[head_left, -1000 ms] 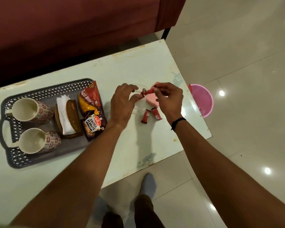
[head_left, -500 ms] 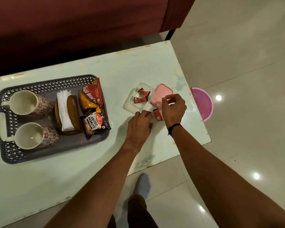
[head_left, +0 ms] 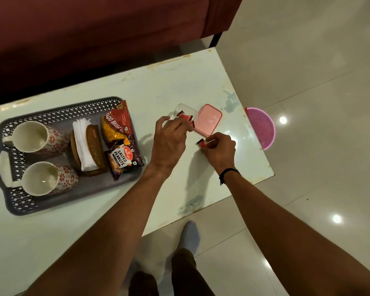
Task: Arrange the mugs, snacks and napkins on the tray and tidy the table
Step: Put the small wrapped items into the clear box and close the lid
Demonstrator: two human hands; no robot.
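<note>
A grey perforated tray sits at the table's left. It holds two floral mugs, white napkins in a brown woven holder, a red snack packet and a salted peanuts packet. To the right stands a small clear container with red wrapped candies in it. Its pink lid lies beside it. My left hand reaches over the container's near edge, pinching a red candy. My right hand pinches another red candy just above the table.
The white table ends just right of my right hand. A pink bin stands on the tiled floor past that edge. A maroon sofa runs along the far side. My socked foot is below the near edge.
My left hand rose from the table near the lid to the container with a candy. My right hand lifted a candy off the table. The view shifted slightly.
</note>
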